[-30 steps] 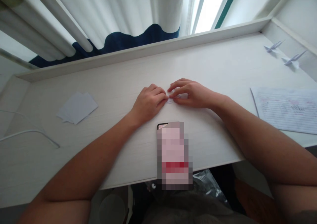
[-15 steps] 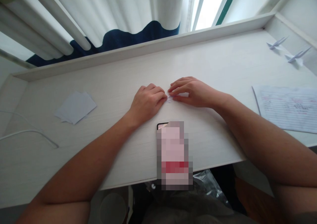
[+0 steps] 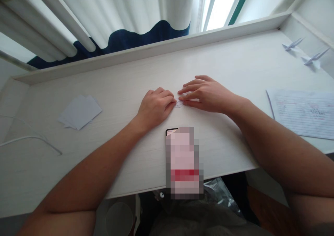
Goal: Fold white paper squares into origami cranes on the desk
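- Left hand [image 3: 156, 104], curled, and right hand [image 3: 208, 94], fingers spread, at a small folded white paper piece [image 3: 179, 104] on the white wooden worktop [image 3: 125, 76]
- Overlapping square white papers [image 3: 82, 112], left
- Lined handwritten paper sheet [image 3: 300, 112], right

Home study corner, by look of it: white desk [image 3: 235, 62] under bright window [image 3: 221, 6], long pale curtain [image 3: 135, 6], handwritten lined sheet [image 3: 308, 114], loose white cable [image 3: 28, 137].
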Motion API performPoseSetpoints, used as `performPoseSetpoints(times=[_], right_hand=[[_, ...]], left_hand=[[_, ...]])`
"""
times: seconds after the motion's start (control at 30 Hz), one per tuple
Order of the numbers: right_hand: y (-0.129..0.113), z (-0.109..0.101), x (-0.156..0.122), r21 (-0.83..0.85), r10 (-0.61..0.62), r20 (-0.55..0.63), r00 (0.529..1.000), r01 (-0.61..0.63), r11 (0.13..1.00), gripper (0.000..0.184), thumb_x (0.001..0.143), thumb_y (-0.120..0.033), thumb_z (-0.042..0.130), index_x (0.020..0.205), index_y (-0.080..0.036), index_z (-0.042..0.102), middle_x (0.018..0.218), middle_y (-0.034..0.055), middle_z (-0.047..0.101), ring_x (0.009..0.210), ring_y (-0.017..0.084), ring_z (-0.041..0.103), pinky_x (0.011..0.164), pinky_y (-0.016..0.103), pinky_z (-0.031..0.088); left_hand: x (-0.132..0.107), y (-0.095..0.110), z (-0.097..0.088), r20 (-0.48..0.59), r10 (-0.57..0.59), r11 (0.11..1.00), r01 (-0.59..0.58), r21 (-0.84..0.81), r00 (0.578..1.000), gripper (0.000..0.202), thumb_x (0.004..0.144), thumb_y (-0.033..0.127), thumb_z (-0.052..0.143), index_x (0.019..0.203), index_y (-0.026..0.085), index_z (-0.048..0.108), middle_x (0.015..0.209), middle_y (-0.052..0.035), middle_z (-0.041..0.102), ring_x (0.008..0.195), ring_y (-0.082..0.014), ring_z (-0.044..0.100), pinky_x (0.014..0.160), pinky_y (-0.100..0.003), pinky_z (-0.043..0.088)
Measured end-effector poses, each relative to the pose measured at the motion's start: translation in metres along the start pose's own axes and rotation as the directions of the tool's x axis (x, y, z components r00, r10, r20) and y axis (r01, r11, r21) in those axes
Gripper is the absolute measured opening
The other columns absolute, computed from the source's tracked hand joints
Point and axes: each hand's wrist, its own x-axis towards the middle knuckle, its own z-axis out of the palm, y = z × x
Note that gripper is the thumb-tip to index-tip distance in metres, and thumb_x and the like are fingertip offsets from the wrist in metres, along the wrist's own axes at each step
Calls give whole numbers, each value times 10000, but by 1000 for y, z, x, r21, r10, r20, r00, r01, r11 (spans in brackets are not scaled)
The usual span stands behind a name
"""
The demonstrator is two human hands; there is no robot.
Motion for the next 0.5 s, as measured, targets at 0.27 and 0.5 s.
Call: performPoseSetpoints(times=[0.27,0.5], right_hand=[[-7,2,0,-119,12,-80,997,-21,993,332,1058,-353,558,1317,-327,766,1348,16,777,1329,293,640,1227,570,315],[-6,2,-2,-54,6,-21,1000,-7,999,304,1061,-329,547,1206,-347,814,1332,-15,785,1427,306,575,1260,618,263]], left_hand=[[-1,-1,2,-22,0,1000,0,0,1000,263,1073,289,536,963,207,761,1126,-55,814,1070,-254,674,863,-425,441],[-1,-2,3,-15,-8,1000,8,-21,1000,259,1067,288,544,958,210,765,1123,-58,810,1073,-254,668,859,-415,447]])
